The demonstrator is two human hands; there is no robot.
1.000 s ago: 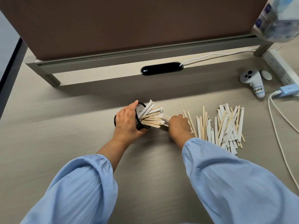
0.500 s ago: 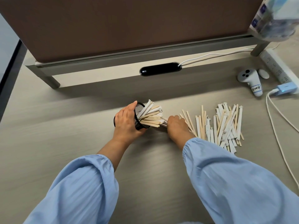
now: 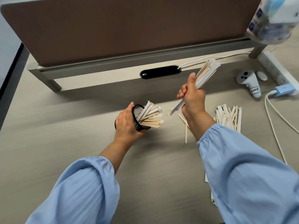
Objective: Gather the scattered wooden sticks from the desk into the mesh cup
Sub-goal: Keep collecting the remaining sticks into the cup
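Note:
My left hand [image 3: 127, 122] grips the black mesh cup [image 3: 138, 115], tilted on its side with its mouth facing right. Several wooden sticks [image 3: 151, 116] fan out of the cup. My right hand [image 3: 193, 96] is raised above the desk, closed on a bundle of sticks [image 3: 205, 73] that points up and to the right, with the lower ends poking out below the fist. A pile of loose sticks [image 3: 229, 117] lies on the desk to the right of my right forearm. A few single sticks [image 3: 186, 133] lie just left of that arm, and some show under my right sleeve.
A brown partition on a grey frame [image 3: 113, 68] runs along the back, with a black oval device [image 3: 160, 72] under it. A white controller [image 3: 250, 83], a power strip [image 3: 275, 68], a blue adapter [image 3: 285, 90] and white cables [image 3: 273, 126] lie at the right.
My right hand has left the desk beside the cup and risen up and to the right with a bundle of sticks. The scattered pile is smaller. The cup hand has held still.

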